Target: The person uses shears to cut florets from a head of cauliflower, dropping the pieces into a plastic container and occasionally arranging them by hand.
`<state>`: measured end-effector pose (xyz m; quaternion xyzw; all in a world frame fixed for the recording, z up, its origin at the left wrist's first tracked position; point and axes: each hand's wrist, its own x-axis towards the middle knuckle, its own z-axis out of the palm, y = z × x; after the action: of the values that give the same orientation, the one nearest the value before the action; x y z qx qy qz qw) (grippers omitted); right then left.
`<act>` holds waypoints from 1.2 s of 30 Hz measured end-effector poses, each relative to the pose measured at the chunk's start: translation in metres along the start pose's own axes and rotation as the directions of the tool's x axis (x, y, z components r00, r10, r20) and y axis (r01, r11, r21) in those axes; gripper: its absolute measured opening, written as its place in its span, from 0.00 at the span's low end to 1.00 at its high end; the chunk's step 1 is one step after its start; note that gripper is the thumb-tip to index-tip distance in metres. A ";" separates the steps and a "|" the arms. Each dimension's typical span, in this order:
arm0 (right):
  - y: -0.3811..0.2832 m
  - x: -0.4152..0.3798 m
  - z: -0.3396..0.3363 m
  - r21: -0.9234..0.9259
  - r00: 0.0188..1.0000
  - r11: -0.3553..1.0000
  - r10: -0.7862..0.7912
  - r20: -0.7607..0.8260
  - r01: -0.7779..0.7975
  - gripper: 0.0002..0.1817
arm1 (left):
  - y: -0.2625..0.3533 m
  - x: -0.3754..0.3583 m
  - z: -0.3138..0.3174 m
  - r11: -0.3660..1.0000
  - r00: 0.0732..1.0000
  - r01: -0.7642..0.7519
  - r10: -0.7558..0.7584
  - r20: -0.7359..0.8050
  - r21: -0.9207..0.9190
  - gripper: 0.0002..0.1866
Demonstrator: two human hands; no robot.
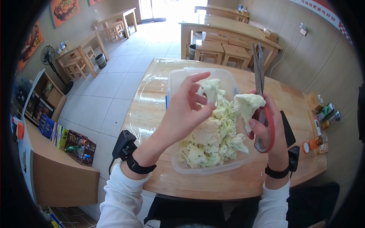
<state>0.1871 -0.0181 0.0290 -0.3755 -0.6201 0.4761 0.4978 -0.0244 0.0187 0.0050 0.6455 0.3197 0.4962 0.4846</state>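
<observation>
Cauliflower heap: cut-looking pieces (218, 133) lie piled in a clear plastic tub (213, 170), most of them toward its near end.
Small floret: this one (211, 88) is up above the tub, in the left hand (182, 108), apart from the heap.
Left hand: thumb and bent fingers pinch the floret lightly from its sides, the palm turned inward.
Larger piece: a pale chunk (249, 104) sits in the right hand (270, 123), near the tub's right side, its stalk end hanging down.
Scissors: the red-handled pair (259, 78) is in that same right hand, blades pointing up and slightly parted. The fingers close round both handles and chunk.
Step in hand: it looks to me like a pause in handling separate pieces, one to each hand, with the blades turned away from both.
Care needed: any move from here calls for a gentle pinch on the floret, a firm hold on the chunk, and the blade tips kept clear of the left fingers.
Wrists: each wears a black strap with a dark box attached, below white sleeves (121, 190).
Wooden table: the glossy top (152, 114) carries the tub. Right of it lies a dark flat object (288, 129); bottles (334, 117) and a tissue box (315, 102) line the far right edge.
Room: beyond are more wooden tables (224, 24), stools (208, 46), and a standing fan (48, 56).
</observation>
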 end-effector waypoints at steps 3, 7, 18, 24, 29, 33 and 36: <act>0.004 0.002 -0.015 0.113 0.990 0.989 0.086 0.110 -0.099 0.28 | -0.016 0.008 -0.009 0.956 0.988 -0.090 0.121 -0.093 0.280 0.29; 0.013 0.007 -0.011 0.176 0.987 0.983 0.027 0.160 -0.055 0.30 | -0.021 0.008 -0.009 0.621 0.893 -0.224 0.439 -0.097 0.751 0.27; 0.010 -0.005 0.022 0.001 0.999 1.000 0.019 -0.050 -0.019 0.29 | 0.001 -0.009 0.020 0.940 0.996 0.070 -0.047 0.079 -0.333 0.26; 0.007 -0.006 0.010 -0.180 0.983 0.976 -0.143 -0.112 0.121 0.28 | 0.014 -0.005 0.003 0.865 0.994 -0.089 0.048 -0.096 -0.494 0.31; -0.008 -0.018 0.010 -0.378 0.997 0.923 -0.074 -0.006 0.066 0.28 | 0.022 -0.003 -0.009 0.830 0.959 -0.263 0.167 -0.231 -0.492 0.33; -0.012 -0.019 0.011 -0.451 0.996 0.888 -0.079 0.037 0.087 0.28 | 0.017 -0.001 -0.012 0.857 0.936 -0.329 0.241 -0.256 -0.396 0.33; -0.011 -0.019 0.010 -0.464 0.993 0.878 -0.105 0.057 0.119 0.28 | 0.017 -0.001 -0.010 0.877 0.938 -0.333 0.273 -0.212 -0.346 0.32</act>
<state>0.1816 -0.0411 0.0343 -0.4404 -0.7443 0.2891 0.4105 -0.0351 0.0155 0.0210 0.5416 0.1504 0.6672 0.4888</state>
